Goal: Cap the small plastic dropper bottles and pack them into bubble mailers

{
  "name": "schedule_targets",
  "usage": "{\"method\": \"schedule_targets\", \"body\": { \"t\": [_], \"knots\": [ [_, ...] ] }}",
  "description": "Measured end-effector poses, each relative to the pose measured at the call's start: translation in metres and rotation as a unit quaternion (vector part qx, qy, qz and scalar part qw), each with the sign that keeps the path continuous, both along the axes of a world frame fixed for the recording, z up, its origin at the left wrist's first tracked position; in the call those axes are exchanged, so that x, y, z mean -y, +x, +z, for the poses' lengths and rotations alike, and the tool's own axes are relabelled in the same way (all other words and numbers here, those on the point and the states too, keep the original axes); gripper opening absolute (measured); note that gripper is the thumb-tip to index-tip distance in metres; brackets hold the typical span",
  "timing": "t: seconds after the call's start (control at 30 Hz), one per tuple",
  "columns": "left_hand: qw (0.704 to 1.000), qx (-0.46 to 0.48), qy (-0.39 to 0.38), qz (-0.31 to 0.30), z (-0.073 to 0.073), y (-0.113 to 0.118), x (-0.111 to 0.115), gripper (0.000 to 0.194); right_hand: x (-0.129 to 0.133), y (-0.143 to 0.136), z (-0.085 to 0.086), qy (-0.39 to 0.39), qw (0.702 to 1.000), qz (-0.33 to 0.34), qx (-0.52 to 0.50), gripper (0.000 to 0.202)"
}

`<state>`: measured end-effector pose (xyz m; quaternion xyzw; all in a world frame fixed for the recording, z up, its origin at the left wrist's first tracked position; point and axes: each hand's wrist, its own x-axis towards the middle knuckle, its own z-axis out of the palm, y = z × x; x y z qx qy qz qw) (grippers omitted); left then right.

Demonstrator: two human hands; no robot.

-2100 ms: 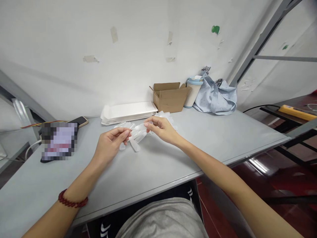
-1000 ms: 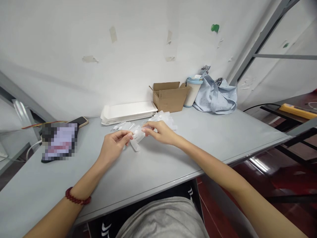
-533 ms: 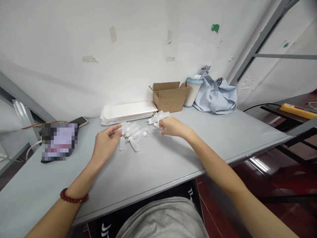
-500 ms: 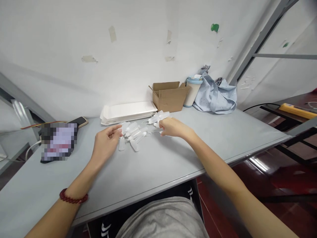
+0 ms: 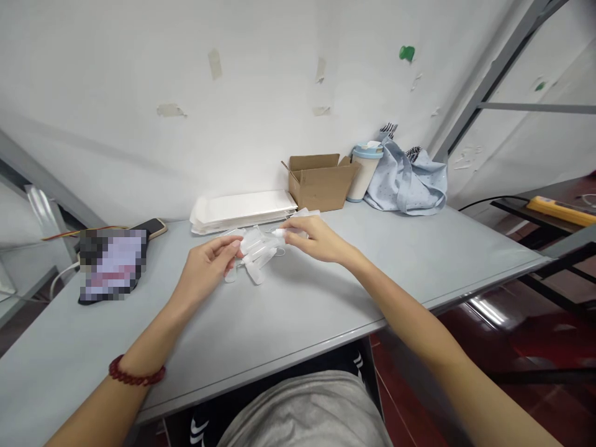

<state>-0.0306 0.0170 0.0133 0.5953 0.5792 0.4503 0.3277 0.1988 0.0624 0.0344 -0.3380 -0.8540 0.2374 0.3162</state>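
A pile of small clear plastic bottles (image 5: 259, 247), several with white tips, lies on the grey table (image 5: 298, 304) between my hands. My left hand (image 5: 212, 264) is closed at the pile's left edge, thumb against fingers. What sits in that pinch is mostly hidden. With thumb and forefinger, my right hand (image 5: 316, 238) grips one clear plastic bottle by its white tip (image 5: 279, 233), its body pointing left over the pile. More clear pieces (image 5: 307, 213) show partly behind my right hand.
Behind the pile lie stacked flat white boxes (image 5: 244, 205). An open cardboard box (image 5: 326, 186), a lidded cup (image 5: 363, 174) and a light blue cloth bag (image 5: 407, 180) stand along the wall. A phone (image 5: 156, 227) and a blurred-out item (image 5: 114, 267) lie at left.
My right hand has moved left from the right-hand bottles to the main pile, bringing a white-tipped bottle. My left hand has shifted slightly right, closer in.
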Motion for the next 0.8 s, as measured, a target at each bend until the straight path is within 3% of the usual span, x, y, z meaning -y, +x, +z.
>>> {"method": "schedule_targets", "body": {
  "t": [0.13,0.33,0.8],
  "knots": [
    [0.998,0.027,-0.025,-0.051,0.0018,0.0017,0.0013,0.034,0.0029,-0.0045,-0.0029,-0.041,0.999,0.020,-0.028,0.023],
    [0.994,0.073,-0.030,-0.072,0.0027,0.0039,0.0028,0.031,0.0032,-0.0077,-0.0065,-0.049,0.998,0.040,-0.021,0.021],
    [0.997,-0.005,-0.032,-0.072,0.0055,0.0047,0.0025,0.030,0.0054,-0.0099,-0.0058,-0.044,0.998,0.031,-0.035,0.023]
  ]
}}
